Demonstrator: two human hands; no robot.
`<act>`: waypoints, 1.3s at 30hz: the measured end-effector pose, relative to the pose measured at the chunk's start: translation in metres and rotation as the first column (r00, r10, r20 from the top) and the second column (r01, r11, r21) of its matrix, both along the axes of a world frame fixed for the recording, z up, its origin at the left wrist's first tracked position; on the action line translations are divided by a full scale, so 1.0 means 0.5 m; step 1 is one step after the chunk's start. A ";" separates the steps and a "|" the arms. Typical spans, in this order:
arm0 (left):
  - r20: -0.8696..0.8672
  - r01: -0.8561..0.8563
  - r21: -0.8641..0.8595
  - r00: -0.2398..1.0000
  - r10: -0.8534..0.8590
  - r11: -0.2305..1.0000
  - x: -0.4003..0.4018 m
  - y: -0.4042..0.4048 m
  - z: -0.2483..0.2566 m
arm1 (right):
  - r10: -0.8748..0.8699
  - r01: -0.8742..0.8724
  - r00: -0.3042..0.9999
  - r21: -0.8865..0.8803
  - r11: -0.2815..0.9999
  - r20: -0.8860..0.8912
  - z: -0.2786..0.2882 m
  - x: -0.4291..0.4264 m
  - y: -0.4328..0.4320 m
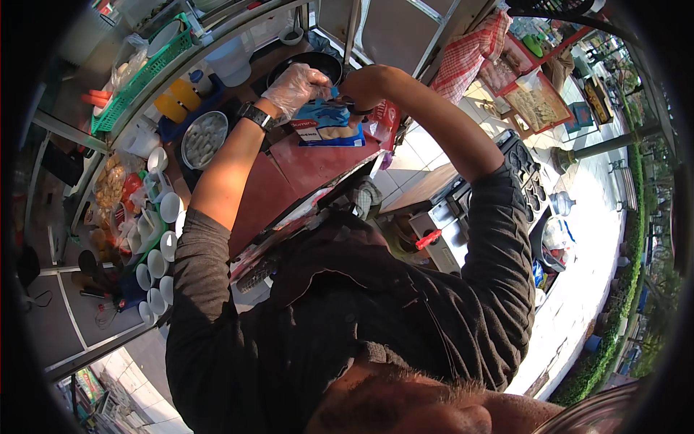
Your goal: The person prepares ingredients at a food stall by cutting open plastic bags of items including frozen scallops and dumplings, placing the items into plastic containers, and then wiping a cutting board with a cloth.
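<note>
My left hand (297,91), in a clear plastic glove, pinches the top corner of a blue and white food bag (332,133). The bag bears writing and stands on the dark red counter (293,168). Bare, my right hand (362,89) is at the bag's other top corner, its fingers in a black loop that looks like a scissors handle (360,110); the blades are hidden. A red plastic pack (386,122) lies just right of the bag. Behind my hands sits a black pan (325,64), partly covered by the glove.
Left of my forearm stands a bowl of pale pieces (204,140). Yellow bottles (184,95) sit in a blue tray, near a green basket (143,76). Several white cups (158,264) line the left edge. A red-checked cloth (471,54) hangs at the right post.
</note>
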State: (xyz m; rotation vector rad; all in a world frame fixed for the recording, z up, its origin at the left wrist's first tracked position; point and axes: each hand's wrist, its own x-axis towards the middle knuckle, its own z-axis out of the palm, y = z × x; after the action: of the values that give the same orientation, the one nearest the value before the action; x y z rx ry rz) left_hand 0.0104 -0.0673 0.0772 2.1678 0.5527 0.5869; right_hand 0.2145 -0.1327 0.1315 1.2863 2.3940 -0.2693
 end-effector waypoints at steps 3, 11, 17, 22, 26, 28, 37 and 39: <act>0.048 -0.095 -0.108 0.994 0.100 0.990 -0.042 0.032 -0.047 | -0.162 0.160 0.980 -0.027 0.987 -0.116 0.034 0.006 -0.057; 0.095 -0.035 -0.309 0.993 0.068 0.950 -0.035 0.025 -0.040 | -0.068 0.059 0.946 -0.038 0.998 -0.318 -0.297 -0.185 -0.191; 0.069 -0.048 -0.315 0.995 0.073 0.948 -0.010 0.026 -0.031 | -0.221 0.186 0.925 -0.141 0.972 -0.307 -0.479 -0.234 -0.088; 0.179 -0.039 -0.437 0.975 0.130 0.899 -0.035 0.023 -0.078 | -0.326 0.168 0.716 -0.301 0.939 -0.617 -0.309 -0.180 -0.148; 0.167 -0.069 -0.461 0.972 0.163 0.885 -0.030 0.010 -0.079 | -0.015 0.514 0.459 0.252 0.820 -0.888 -0.149 -0.130 -0.190; 0.231 -0.021 -0.483 0.961 0.151 0.875 -0.018 0.026 -0.076 | 0.051 0.626 0.505 0.406 0.665 -0.861 -0.150 -0.116 -0.169; 0.213 -0.240 -0.256 0.931 0.297 0.936 -0.088 0.105 -0.095 | -0.023 0.592 0.636 0.469 0.656 -0.771 -0.245 -0.064 -0.111; 0.247 -0.326 0.182 0.928 0.278 0.927 -0.159 0.154 -0.113 | -0.084 0.596 0.596 0.371 0.712 -0.798 -0.237 -0.048 -0.112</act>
State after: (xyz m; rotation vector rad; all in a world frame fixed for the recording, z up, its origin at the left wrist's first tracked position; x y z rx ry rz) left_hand -0.0693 0.0096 0.0209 2.1989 0.7395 1.0878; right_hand 0.1903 -0.1886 0.0130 2.3919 2.9975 -0.1307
